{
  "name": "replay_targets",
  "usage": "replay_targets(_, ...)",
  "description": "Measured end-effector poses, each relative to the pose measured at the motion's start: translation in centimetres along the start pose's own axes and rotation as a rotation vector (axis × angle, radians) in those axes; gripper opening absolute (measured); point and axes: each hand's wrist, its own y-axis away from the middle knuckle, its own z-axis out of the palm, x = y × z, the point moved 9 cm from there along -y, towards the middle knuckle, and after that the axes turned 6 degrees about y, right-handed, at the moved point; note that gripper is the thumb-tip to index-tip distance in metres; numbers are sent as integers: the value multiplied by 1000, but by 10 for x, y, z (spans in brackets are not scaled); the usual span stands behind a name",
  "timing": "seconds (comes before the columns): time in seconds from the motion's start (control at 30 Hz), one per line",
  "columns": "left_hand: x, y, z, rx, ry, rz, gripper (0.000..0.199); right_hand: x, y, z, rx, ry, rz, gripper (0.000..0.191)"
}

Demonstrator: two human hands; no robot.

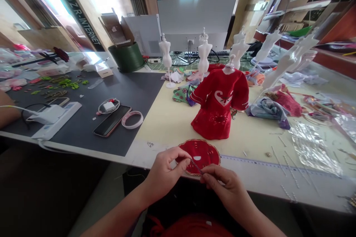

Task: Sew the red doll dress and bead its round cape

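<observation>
Between my two hands runs a short, thin beaded strip (196, 166), one end pinched by each. My left hand (168, 166) has thumb and forefinger closed on its upper end. The lower right end sits in the closed fingertips of my right hand (222, 183). Just beneath lies a round red cloth piece (205, 152) with a gold-trimmed edge and a small white patch in its middle; my fingers cover part of its rim. Behind it a small red embroidered dress (215, 107) stands on a doll-size dress form.
Several white mini dress forms (204, 53) stand before a monitor (197, 16). Fabric scraps (269, 111), bead strands (290, 170) and a clear plastic bag (314, 148) lie at right. At left are a phone (112, 120), a tape roll (132, 120) and a power strip (57, 120).
</observation>
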Motion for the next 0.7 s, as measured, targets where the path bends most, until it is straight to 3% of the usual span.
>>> replay_targets(0.17,-8,-10,0,-39,-62,-43,12,-16,-2,-5,125,168,-195,13)
replay_targets(0.7,-26,-45,28,-340,-517,29,10,-13,-8,20,77,594,-190,20)
